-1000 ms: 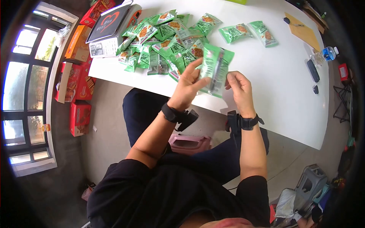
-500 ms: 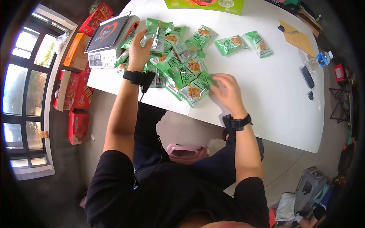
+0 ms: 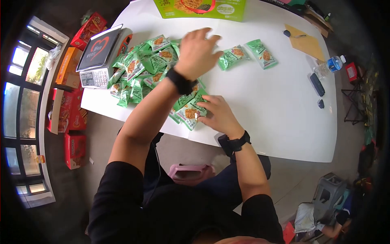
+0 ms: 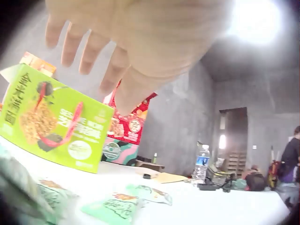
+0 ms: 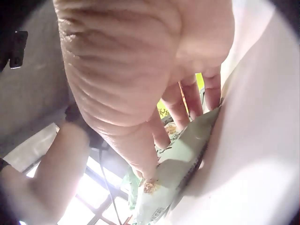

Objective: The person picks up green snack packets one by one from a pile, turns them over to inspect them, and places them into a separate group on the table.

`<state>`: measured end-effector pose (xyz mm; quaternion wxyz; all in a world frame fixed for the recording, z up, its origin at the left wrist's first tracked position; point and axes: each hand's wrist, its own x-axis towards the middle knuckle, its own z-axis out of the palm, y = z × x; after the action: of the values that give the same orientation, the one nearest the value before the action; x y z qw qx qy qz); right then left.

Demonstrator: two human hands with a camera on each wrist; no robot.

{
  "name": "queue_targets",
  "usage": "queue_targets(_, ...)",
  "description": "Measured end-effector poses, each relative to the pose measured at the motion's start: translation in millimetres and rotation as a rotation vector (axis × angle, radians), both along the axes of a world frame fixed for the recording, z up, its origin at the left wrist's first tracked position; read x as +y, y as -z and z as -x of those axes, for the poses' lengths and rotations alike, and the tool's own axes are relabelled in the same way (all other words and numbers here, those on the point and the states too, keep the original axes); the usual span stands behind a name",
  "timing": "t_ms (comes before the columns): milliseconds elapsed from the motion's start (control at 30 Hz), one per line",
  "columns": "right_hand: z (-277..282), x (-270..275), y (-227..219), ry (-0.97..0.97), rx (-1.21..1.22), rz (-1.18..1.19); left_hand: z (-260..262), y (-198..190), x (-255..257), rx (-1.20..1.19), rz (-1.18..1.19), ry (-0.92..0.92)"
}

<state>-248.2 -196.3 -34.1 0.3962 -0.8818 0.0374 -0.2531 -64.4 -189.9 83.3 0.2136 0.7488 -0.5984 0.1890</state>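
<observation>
Spanning most of the head view, white table (image 3: 284, 118) carries everything handled. At its far edge stands the green gift carton (image 3: 203, 9) with a red handle, upright; the left wrist view shows a red carton (image 4: 129, 124) close beside or behind it. Far left on the table: digital scale (image 3: 94, 78), its dark tilted panel (image 3: 97, 48) printed with a red heart outline. Just right of the scale, a loose pile of green snack packets (image 3: 150, 61) overlapping at mixed angles – reaches to the near side of the table. Pink stool (image 3: 191, 173) sits on the floor below.

Left hand (image 3: 198, 53) is raised over the right part of the pile, fingers spread wide, gripping nothing. Right hand (image 3: 220, 116) is at the pile's near right end, thumb and fingers loosely bent and parted, touching the front packet (image 3: 190, 114) – cannot tell how firmly.

Right of the pile, two more packets lie flat: left one (image 3: 232, 57) and right one (image 3: 261, 53), near each other. Further right: tan envelope (image 3: 306, 44), then a clear bottle (image 3: 328, 67) with blue label, lying down in the head view but upright in the left wrist view. Black case (image 3: 317, 84) near it, small black piece (image 3: 321, 104) just below.
</observation>
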Motion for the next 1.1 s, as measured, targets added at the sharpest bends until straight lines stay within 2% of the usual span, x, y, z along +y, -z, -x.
queue_targets(67,-0.1,-2.3,2.1,0.008,0.016,0.03,11.5,16.2,-40.7,0.111,-0.181,0.049)
queue_targets(100,0.4,-5.1,4.3,-0.021,-0.017,-0.018,17.1,20.9,-57.8,0.115,-0.173,0.054)
queue_targets(167,2.4,-9.7,3.9,-0.019,-0.082,-0.091,26.7,28.7,-89.3,0.271,-0.524,0.045)
queue_targets(200,5.1,-12.9,2.1,-0.015,-0.08,-0.087,28.9,36.1,-103.7,0.272,-0.521,0.05)
queue_targets(267,9.4,-21.1,-1.6,0.114,-0.066,-0.238,30.3,50.1,-129.4,0.281,-0.611,-0.013)
queue_targets(300,11.1,-27.6,-2.4,0.121,-0.064,-0.239,31.0,50.4,-138.9,0.295,-0.656,-0.033)
queue_targets(367,16.7,-43.5,-4.1,0.353,-0.09,-0.11,29.2,64.1,-157.3,0.283,-0.655,-0.02)
queue_targets(400,19.7,-50.4,-7.8,0.359,-0.085,-0.112,29.3,70.8,-164.4,0.269,-0.649,-0.013)
queue_targets(467,26.4,-63.3,-15.9,0.585,-0.048,-0.103,30.0,85.5,-174.7,0.269,-0.675,-0.001)
queue_targets(500,30.3,-68.7,-16.3,0.59,-0.038,-0.106,30.2,91.2,-175.5,0.306,-0.661,0.043)
queue_targets(567,37.6,-79.0,-15.3,0.766,-0.052,-0.218,31.8,101.1,-172.9,0.344,-0.654,0.087)
queue_targets(600,41.2,-84.2,-13.9,0.767,-0.051,-0.223,36.2,95.7,-163.0,0.326,-0.675,0.175)
queue_targets(667,49.7,-91.6,-10.6,0.873,-0.048,-0.046,47.1,88.0,-140.1,0.262,-0.719,0.32)
queue_targets(733,58.8,-96.3,-6.7,0.906,0.018,-0.035,56.4,88.9,-113.7,0.273,-0.713,0.46)
queue_targets(800,65.4,-99.0,-0.8,0.98,0.059,0.213,66.8,80.4,-86.6,0.193,-0.731,0.578)
queue_targets(867,72.3,-96.6,2.9,0.978,0.082,0.183,67.6,74.2,-67.0,0.226,-0.824,0.616)
queue_targets(933,79.1,-91.6,3.2,0.902,0.211,0.202,62.5,75.9,-46.8,0.291,-0.707,0.74)
queue_targets(1000,81.2,-85.6,-0.8,0.894,0.22,0.189,55.1,70.4,-32.9,0.305,-0.681,0.705)
queue_targets(1067,83.9,-79.3,-5.9,0.889,0.228,0.174,46.7,62.0,-17.7,0.331,-0.69,0.48)
queue_targets(1100,85.5,-76.5,-9.1,0.85,0.236,0.142,41.5,67.1,-11.9,0.276,-0.652,0.468)
